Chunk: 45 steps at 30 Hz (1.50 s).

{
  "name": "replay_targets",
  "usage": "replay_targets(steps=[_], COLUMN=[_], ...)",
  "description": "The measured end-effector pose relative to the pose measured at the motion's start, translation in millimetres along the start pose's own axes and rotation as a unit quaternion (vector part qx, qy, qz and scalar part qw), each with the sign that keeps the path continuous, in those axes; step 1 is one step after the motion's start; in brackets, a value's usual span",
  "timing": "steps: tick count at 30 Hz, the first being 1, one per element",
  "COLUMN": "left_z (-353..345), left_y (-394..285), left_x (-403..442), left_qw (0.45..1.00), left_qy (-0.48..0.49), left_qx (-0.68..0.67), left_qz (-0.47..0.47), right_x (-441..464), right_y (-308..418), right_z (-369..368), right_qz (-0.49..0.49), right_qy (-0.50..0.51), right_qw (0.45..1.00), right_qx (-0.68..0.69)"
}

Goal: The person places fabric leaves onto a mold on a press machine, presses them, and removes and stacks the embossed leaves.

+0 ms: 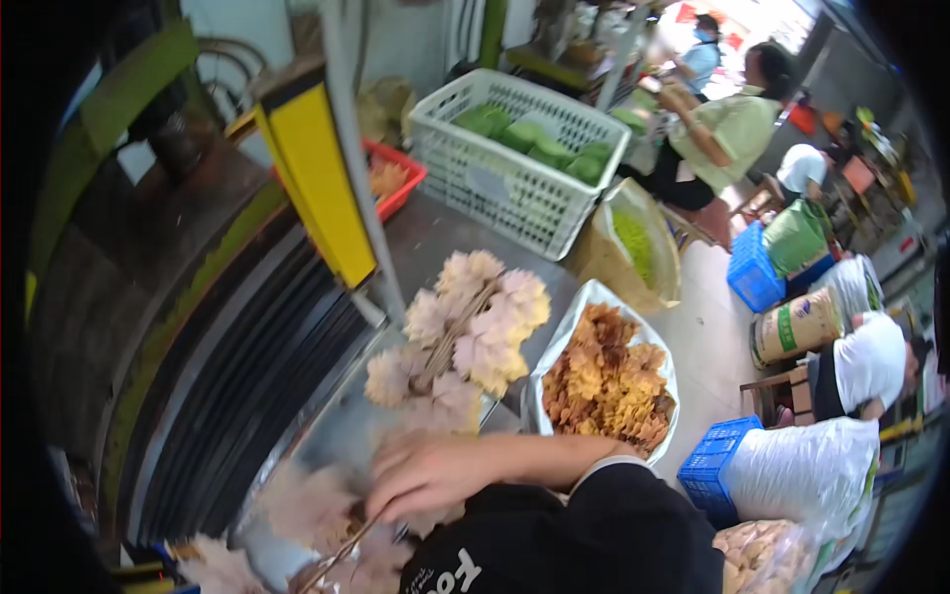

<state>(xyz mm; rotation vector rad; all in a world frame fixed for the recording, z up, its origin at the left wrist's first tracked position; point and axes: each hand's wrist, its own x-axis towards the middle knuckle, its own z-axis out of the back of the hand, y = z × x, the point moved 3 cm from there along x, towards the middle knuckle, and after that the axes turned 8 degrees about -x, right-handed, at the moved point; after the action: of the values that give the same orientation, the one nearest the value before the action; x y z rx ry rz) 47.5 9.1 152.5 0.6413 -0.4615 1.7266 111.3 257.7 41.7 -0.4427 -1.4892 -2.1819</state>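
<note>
My right hand [426,473] reaches in from the lower right, its fingers closed around a thin brown stem [341,554] of a pale pink leaf spray. The lower leaves [312,510] are blurred near the bottom edge. Just above the hand, a bundle of pink and yellow artificial leaves [480,317] lies on the metal surface [341,416], its stems gathered in the middle. My left hand is not visible.
A yellow guard bar [317,183] stands at upper left, beside a red basket [411,178]. Behind are a white crate [495,178] of green pieces and a sack [673,381] of orange leaves. Several people sit at right among blue crates [717,455].
</note>
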Motion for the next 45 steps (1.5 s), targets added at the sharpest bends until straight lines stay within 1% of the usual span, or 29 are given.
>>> replay_targets(steps=[1, 2, 3, 5, 6, 7, 9, 11, 13, 15, 16, 20, 21, 22, 23, 27, 29, 30, 31, 32, 33, 36, 37, 39, 41, 42, 43, 44, 45], left_z=[-8.5, -18.9, -31.3, -60.4, -76.3, -91.5, -112.9, -135.1, -154.7, -171.4, -182.0, -235.2, -248.3, -259.8, -260.1, -244.2, -222.0, -209.2, -198.1, -186.2, -172.5, -134.3, -123.4, -102.9, -88.7, -82.1, -79.9, -83.5, -87.2], left_y=[-0.4, -5.2, -13.9, -25.1, -25.5, -26.1, -33.8, -38.9, -42.2, -44.5, -46.0, -48.8, -49.4, -49.4, -49.2, -46.8, -42.1, -34.7, -25.0, -15.0, -6.5, 31.7, 35.0, 39.0, 36.3, 33.0, 29.8, 24.8, 19.2], left_x=[3.3, 6.8, 12.4, 25.8, 32.9, 41.0, 63.4, 89.2, 109.6, 121.8, 121.6, 102.3, 94.1, 85.7, 84.8, 88.0, 99.3, 98.1, 89.8, 78.0, 67.7, 18.2, 4.4, -21.3, -46.7, -57.7, -72.0, -85.0, -98.5], left_qw=[1.000, 0.998, 0.994, 0.982, 0.975, 0.966, 0.969, 0.969, 0.973, 0.980, 0.981, 0.977, 0.974, 0.965, 0.963, 0.955, 0.942, 0.932, 0.947, 0.960, 0.953, 0.927, 0.941, 0.955, 0.956, 0.953, 0.924, 0.887, 0.843], left_qy=[0.009, 0.047, 0.079, 0.131, 0.151, 0.169, 0.140, 0.107, 0.070, 0.034, 0.053, 0.139, 0.164, 0.204, 0.209, 0.207, 0.210, 0.225, 0.207, 0.189, 0.196, 0.193, 0.132, 0.008, 0.011, 0.013, 0.009, 0.005, -0.001], left_qx=[-0.028, -0.044, -0.061, -0.099, -0.141, -0.183, -0.199, -0.221, -0.219, -0.195, -0.186, -0.151, -0.142, -0.149, -0.152, -0.192, -0.235, -0.254, -0.218, -0.178, -0.180, -0.214, -0.183, -0.121, -0.025, 0.023, -0.003, -0.032, -0.057], left_qz=[-0.008, 0.022, 0.048, 0.097, 0.080, 0.064, 0.042, 0.021, 0.012, 0.013, 0.021, 0.052, 0.059, 0.070, 0.072, 0.095, 0.114, 0.128, 0.112, 0.101, 0.143, 0.242, 0.252, 0.270, 0.291, 0.301, 0.382, 0.461, 0.536], right_x=[-7.5, -17.1, -28.9, -48.7, -58.9, -65.3, -74.8, -73.7, -78.5, -75.2, -75.2, -95.0, -101.3, -106.9, -107.0, -107.1, -93.2, -84.2, -73.0, -60.0, -45.9, -8.3, 3.3, 22.1, 42.7, 44.8, 49.2, 55.0, 48.0], right_y=[1.2, 3.0, 3.9, 8.7, 7.5, 10.3, 17.8, 26.6, 19.4, 5.7, -1.9, -63.7, -79.5, -92.8, -99.0, -84.5, -66.1, -56.6, -48.1, -39.5, -33.0, -36.3, -42.3, -66.3, -84.9, -86.3, -76.5, -89.0, -105.8], right_z=[12.8, 26.3, 41.6, 71.1, 83.5, 97.8, 128.4, 155.9, 176.5, 191.3, 196.5, 194.9, 190.4, 184.1, 180.1, 188.9, 189.5, 184.5, 174.2, 159.8, 141.7, 73.4, 45.2, -16.6, -71.3, -89.0, -99.7, -128.5, -155.5], right_qz=[0.018, 0.035, 0.009, -0.041, -0.079, -0.077, -0.090, -0.131, -0.154, -0.161, -0.165, -0.234, -0.274, -0.287, -0.299, -0.246, -0.201, -0.175, -0.147, -0.139, -0.127, -0.097, -0.098, -0.123, -0.162, -0.225, -0.286, -0.236, -0.238], right_qy=[-0.018, -0.037, -0.021, -0.046, -0.068, -0.107, -0.159, -0.201, -0.244, -0.250, -0.254, -0.177, -0.136, -0.132, -0.128, -0.195, -0.253, -0.264, -0.273, -0.265, -0.254, -0.163, -0.147, -0.160, -0.158, -0.092, -0.024, -0.069, -0.064], right_qw=[0.999, 0.996, 0.993, 0.981, 0.974, 0.959, 0.912, 0.846, 0.811, 0.801, 0.796, 0.864, 0.864, 0.875, 0.883, 0.872, 0.842, 0.853, 0.864, 0.896, 0.924, 0.967, 0.975, 0.978, 0.974, 0.968, 0.952, 0.969, 0.969], right_qx=[-0.034, -0.071, -0.115, -0.185, -0.200, -0.253, -0.367, -0.476, -0.509, -0.519, -0.525, -0.410, -0.400, -0.368, -0.337, -0.375, -0.431, -0.415, -0.397, -0.329, -0.254, -0.170, -0.133, -0.061, 0.027, 0.068, 0.108, 0.010, 0.002])
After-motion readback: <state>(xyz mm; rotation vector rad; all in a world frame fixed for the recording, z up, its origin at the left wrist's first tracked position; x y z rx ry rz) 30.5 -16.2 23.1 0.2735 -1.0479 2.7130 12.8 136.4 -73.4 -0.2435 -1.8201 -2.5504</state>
